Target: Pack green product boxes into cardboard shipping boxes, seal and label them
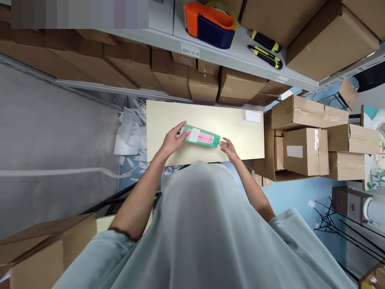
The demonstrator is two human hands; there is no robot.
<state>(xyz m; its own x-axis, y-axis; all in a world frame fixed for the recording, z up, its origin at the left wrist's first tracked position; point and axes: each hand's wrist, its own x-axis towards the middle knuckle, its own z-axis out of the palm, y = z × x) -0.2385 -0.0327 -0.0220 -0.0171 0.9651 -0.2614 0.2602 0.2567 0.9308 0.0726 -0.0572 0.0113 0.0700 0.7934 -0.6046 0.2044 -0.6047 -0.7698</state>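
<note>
Pale shirt (204,224) in the foreground, long green box (207,139) held beyond it

Loose cloth fills the lower middle of the head view, and both forearms reach past it to the counter (168,114). Out there, over the counter's middle and near the body, is the box, tilted so that its right end sits nearer the person. Whether it touches the surface is hard to tell.

The left hand (174,140) has its fingers closed around the box's left end, thumb on the upper face just beside a white label (195,135). Gripping there leaves the label and pink area uncovered, perhaps so the face can be seen. The right hand (229,149) is at the other end, fingers loosely parted with the tips at the corner, seemingly to steady or guide it; I cannot tell whether they pinch it.

A small white box (252,116) lies at the counter's far right corner, well apart from both hands. On the shelf (162,43) above, an orange tape dispenser (209,25) and two utility knives (266,42) lie near the front, probably for easy reach. Cardboard boxes (173,76) stand side by side below, perhaps to save room.
</note>
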